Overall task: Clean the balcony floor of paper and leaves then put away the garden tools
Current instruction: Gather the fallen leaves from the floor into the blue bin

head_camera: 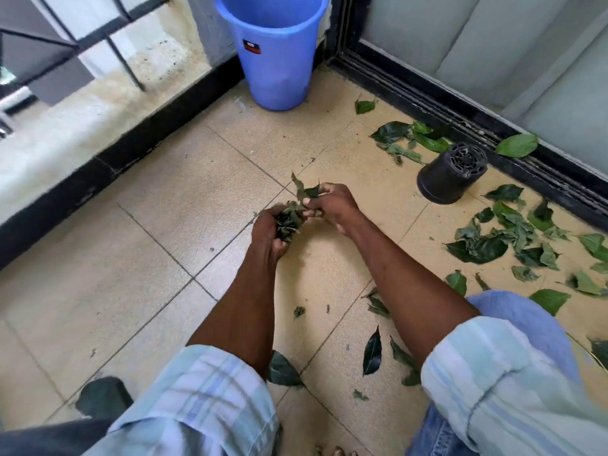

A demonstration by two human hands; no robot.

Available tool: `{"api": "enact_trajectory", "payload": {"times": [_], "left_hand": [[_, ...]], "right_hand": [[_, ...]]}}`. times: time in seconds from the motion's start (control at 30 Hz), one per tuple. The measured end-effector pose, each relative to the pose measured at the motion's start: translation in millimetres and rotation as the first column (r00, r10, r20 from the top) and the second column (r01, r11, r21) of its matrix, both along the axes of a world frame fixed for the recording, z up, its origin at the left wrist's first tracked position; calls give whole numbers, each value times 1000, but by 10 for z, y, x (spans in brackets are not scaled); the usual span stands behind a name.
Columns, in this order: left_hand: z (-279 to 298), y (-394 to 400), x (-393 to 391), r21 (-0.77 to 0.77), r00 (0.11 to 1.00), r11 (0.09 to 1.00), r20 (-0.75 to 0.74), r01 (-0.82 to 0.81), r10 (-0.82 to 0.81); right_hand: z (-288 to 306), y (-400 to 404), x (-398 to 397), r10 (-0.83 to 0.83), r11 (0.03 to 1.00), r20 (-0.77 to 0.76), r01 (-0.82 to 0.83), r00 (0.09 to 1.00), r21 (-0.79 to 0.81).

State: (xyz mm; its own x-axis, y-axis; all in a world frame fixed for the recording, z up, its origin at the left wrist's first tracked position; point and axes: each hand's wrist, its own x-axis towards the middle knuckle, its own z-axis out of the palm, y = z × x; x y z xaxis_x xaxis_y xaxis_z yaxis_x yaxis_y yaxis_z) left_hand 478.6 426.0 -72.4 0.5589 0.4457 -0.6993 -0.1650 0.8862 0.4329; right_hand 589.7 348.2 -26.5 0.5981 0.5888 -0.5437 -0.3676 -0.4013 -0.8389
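While both hands (296, 215) clutch leaves (289, 218), blue bucket (273, 60) upright, contents seemingly hidden; black pot (450, 174) tipped over.

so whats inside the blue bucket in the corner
Only the upper inside wall of the blue bucket shows from this angle, and nothing shows against it. Its bottom is hidden by its own front wall.

The beige tiled floor (131, 251) is carrying a blue bucket (273, 54) standing in the far corner. A black plastic pot (450, 174) is lying tipped over to the bucket's right, with green leaves (487, 245) lying scattered around and past it.
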Motion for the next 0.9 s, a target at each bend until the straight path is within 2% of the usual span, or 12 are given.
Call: {"api": "enact_trajectory", "payload": {"times": [0.1,0.23,0.3,0.37,0.47,0.5,0.53,0.6,0.63,0.7,0.73,0.9], "left_hand": [[60,61,-210,-10,996,1000,86,24,-23],[6,104,-542,29,995,995,-5,95,-95],[-42,77,-677,85,985,991,-145,108,-95],[-91,73,-773,118,956,991,-291,65,-28],[-126,105,-908,112,939,993,-335,-36,72],[-132,125,-940,116,932,991,-348,-61,98],[-132,134,-984,114,923,990,-366,-84,120],[-141,148,-1066,94,910,991,-393,-98,128],[-145,151,-1100,78,916,992,-383,-97,120],[-147,122,-1125,49,925,995,-366,-90,102],[-151,109,-1127,45,926,996,-366,-82,93],[-132,56,-1116,23,954,999,-298,-32,37]], "right_hand": [[-130,121,-271,180,971,199,-141,963,-195],[-377,266,-541,244,928,312,-128,918,-349],[-477,321,-717,329,898,357,-172,874,-405],[-466,305,-884,390,885,378,-230,839,-404],[-378,106,-965,380,906,293,-289,878,-309],[-379,-11,-955,443,881,277,-358,853,-308],[-410,-141,-966,576,806,273,-481,770,-344],[-478,-392,-1051,849,527,259,-697,461,-486],[-530,-491,-1101,918,397,258,-727,302,-561],[-665,-620,-1141,944,297,306,-726,125,-620],[-692,-652,-1137,936,295,340,-727,89,-620],[-681,-724,-1060,917,329,390,-722,89,-609]]}}
